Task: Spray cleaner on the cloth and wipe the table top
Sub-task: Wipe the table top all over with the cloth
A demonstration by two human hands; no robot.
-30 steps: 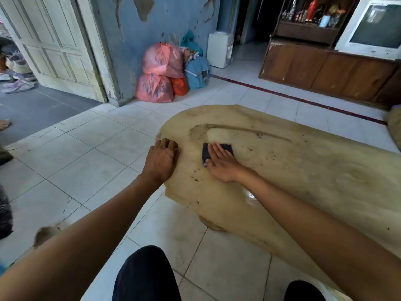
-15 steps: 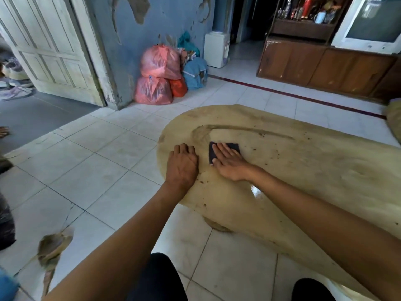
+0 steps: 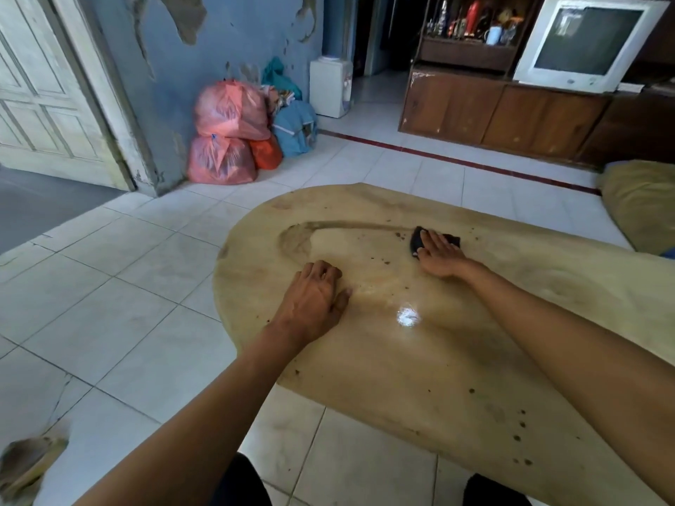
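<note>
A low tan wooden table top (image 3: pixel 456 359) with a rounded left end fills the middle and right of the view. It carries dust, dark specks and a curved wiped streak. A small dark cloth (image 3: pixel 416 238) lies on it near the far side. My right hand (image 3: pixel 440 252) presses flat on the cloth with straight fingers, covering most of it. My left hand (image 3: pixel 314 299) rests palm down on the table nearer the left end, holding nothing. No spray bottle is in view.
White floor tiles surround the table. Pink, orange and blue bags (image 3: pixel 233 136) are piled against the blue wall. A wooden cabinet (image 3: pixel 511 115) with an old monitor (image 3: pixel 588 42) stands at the back right. A tan cushion (image 3: pixel 643 202) lies on the right.
My right hand has slid the cloth to the right and farther along the table. My left hand has moved from the table's edge onto its surface.
</note>
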